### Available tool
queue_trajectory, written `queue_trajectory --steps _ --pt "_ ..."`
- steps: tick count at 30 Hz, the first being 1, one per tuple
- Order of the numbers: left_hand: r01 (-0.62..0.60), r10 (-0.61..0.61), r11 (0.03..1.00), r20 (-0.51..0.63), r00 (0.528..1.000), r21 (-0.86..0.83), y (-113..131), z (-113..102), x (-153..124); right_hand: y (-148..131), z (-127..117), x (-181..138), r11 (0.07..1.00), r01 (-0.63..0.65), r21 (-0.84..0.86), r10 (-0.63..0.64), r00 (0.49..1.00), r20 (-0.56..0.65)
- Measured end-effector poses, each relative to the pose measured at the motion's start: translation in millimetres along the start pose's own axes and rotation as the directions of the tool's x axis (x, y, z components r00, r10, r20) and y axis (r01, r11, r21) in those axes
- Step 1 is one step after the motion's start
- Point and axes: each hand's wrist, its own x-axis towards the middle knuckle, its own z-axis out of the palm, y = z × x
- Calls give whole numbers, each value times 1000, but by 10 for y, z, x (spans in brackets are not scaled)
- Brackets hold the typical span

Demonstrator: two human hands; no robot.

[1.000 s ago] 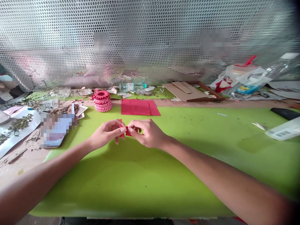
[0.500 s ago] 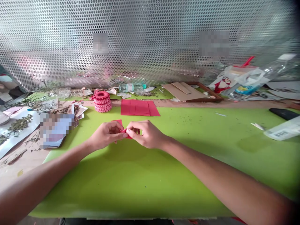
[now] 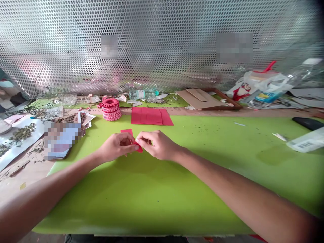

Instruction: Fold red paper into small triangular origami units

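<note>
My left hand (image 3: 116,146) and my right hand (image 3: 157,145) meet over the middle of a green mat (image 3: 162,189). Both pinch a small folded piece of red paper (image 3: 136,146) between thumbs and fingertips. A corner of red paper (image 3: 126,132) shows just behind my left hand; whether it belongs to the same piece I cannot tell. Further back lies a flat stack of red paper sheets (image 3: 151,116). Left of the sheets stands a pile of pink and red folded paper rings (image 3: 110,108).
A perforated metal screen (image 3: 162,47) closes off the back. Cardboard pieces in a wooden frame (image 3: 202,98), plastic bags (image 3: 263,86) and a bottle (image 3: 143,93) lie along it. Printed sheets with dried plants (image 3: 20,135) sit left. A black object (image 3: 307,122) and labelled packet (image 3: 305,141) lie right.
Both hands have sunk slightly toward the mat while working the small red piece. The red corner behind my left hand has come into view.
</note>
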Motion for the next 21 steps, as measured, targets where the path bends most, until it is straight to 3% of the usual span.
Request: queue_trajectory --steps 21 --pt "-45 44 998 13 999 53 33 -18 -4 26 -21 3 998 -15 -59 17 999 35"
